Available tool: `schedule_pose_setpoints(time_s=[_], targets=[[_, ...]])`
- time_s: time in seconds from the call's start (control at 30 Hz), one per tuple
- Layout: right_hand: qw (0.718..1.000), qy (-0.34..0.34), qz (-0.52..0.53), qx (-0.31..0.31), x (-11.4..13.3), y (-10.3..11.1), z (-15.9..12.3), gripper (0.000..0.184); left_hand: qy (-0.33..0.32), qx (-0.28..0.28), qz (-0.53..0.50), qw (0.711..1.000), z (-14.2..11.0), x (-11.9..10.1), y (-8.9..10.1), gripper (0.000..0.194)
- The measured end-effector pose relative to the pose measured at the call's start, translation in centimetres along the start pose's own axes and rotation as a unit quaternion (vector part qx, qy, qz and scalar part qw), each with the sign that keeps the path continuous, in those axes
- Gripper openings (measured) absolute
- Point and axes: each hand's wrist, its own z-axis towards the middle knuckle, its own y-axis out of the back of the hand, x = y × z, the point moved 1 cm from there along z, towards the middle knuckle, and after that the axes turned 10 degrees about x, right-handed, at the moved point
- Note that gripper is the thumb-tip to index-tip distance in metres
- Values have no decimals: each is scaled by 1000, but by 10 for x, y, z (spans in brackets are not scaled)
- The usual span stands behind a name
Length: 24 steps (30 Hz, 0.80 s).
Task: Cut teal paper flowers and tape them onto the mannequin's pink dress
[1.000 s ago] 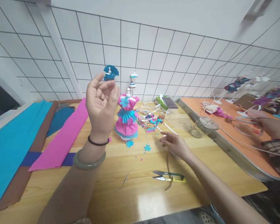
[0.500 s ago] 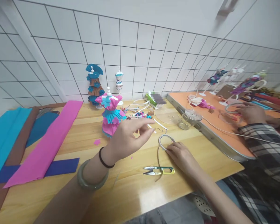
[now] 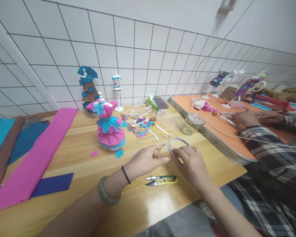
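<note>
A thin, pale ring that looks like a narrow roll of tape (image 3: pixel 179 139) stands out over the wooden table. My right hand (image 3: pixel 191 161) grips its near edge between thumb and fingers. Just left of the roll is my left hand (image 3: pixel 148 160), its thumb stretched out and apart from the bent fingers, with nothing visible in it. Thread snips with a yellow handle (image 3: pixel 174 179) lie on the table below both hands. A small dress form in a pink and blue paper dress (image 3: pixel 111 128) stands beyond my left hand.
Blue and pink paper flowers (image 3: pixel 118 153), paper scraps (image 3: pixel 133 126) and white strips (image 3: pixel 163 129) lie about. Crepe paper sheets (image 3: pixel 44 154) cover the left side. A clear jar (image 3: pixel 187 127) stands by the orange table (image 3: pixel 219 128), where another person's hands (image 3: pixel 246 118) work.
My left hand has come down and right, next to the tape roll. My right hand has lifted the roll slightly, and the strip trailing from it toward the snips no longer shows there.
</note>
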Motion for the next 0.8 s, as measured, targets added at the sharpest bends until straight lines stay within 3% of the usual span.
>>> schedule_pose_setpoints(time_s=[0.23, 0.43, 0.53, 0.8], targets=[[998, -44, -46, -21, -10, 10, 2, 19, 54, 85, -149, 984, 2, -2, 0, 72], [996, -68, -54, -24, -26, 7, -7, 19, 88, 132, -161, 974, 1, -2, 14, 48], [997, -66, -41, -17, -30, 5, -10, 21, 79, 147, -159, 973, 2, 2, 20, 37], [998, -62, -22, -5, -33, -2, -13, 23, 34, 192, -187, 963, -2, 5, 34, 36]])
